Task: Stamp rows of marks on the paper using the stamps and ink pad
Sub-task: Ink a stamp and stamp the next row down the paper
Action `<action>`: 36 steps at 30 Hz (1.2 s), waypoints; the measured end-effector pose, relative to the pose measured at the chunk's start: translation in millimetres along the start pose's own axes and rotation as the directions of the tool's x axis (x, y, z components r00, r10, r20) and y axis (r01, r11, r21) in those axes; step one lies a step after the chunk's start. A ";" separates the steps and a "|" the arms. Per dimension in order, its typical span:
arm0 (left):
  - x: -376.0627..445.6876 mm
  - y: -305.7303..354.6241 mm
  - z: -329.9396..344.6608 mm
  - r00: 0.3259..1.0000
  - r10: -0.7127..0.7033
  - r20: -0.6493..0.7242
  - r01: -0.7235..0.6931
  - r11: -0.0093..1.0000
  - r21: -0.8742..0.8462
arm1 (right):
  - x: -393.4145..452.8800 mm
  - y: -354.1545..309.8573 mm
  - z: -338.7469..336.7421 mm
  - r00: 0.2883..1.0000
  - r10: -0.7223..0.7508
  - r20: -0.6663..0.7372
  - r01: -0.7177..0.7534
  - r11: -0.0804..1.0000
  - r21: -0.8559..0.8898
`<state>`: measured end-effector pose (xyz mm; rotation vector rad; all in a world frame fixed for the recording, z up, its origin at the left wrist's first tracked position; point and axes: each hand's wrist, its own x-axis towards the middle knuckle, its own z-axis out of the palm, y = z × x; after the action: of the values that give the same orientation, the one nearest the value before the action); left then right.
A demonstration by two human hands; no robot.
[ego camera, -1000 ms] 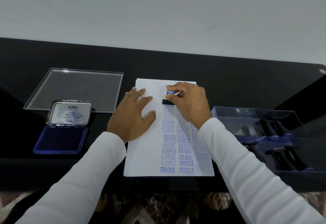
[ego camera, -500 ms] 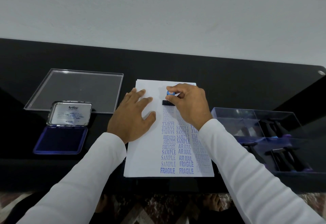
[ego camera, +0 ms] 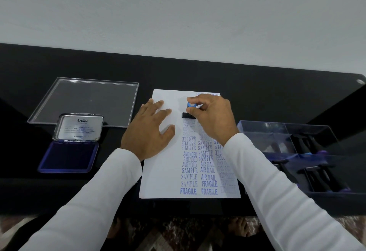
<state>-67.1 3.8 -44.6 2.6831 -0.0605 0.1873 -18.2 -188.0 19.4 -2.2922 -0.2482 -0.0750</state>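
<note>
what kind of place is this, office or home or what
Probably a desk at home or in a small office, though that's uncertain. A glossy black table stands against a plain white wall, with a paper, an open ink pad and a clear stamp box on it. Patterned flooring shows below.

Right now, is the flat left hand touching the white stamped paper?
Touching. The head view shows the left hand lying flat, fingers spread, on the white paper with no gap.

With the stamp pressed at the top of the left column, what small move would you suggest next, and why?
Probably lift the stamp straight up off the paper. The right hand pinches its blue knob with the base down on the sheet, above faint marks, and the left hand lies flat holding the paper steady.
</note>
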 end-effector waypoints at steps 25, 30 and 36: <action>-0.8 0.1 -0.1 1.000 0.009 -0.005 -0.009 1.000 -0.015 | -1.5 -2.1 0.0 1.000 0.000 0.000 0.000 1.000 -0.019; -0.3 -0.2 -0.7 1.000 -0.009 0.012 0.009 1.000 -0.021 | -2.3 -2.9 -0.4 1.000 0.023 0.009 -0.023 1.000 -0.004; -0.2 -0.2 -0.8 1.000 -0.003 0.010 0.003 1.000 -0.018 | -2.3 -3.4 0.2 1.000 0.025 0.009 -0.025 1.000 0.000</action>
<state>-67.4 4.4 -44.0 2.6660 -0.0606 0.1719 -21.1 -186.0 21.4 -2.2950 -0.2243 -0.0522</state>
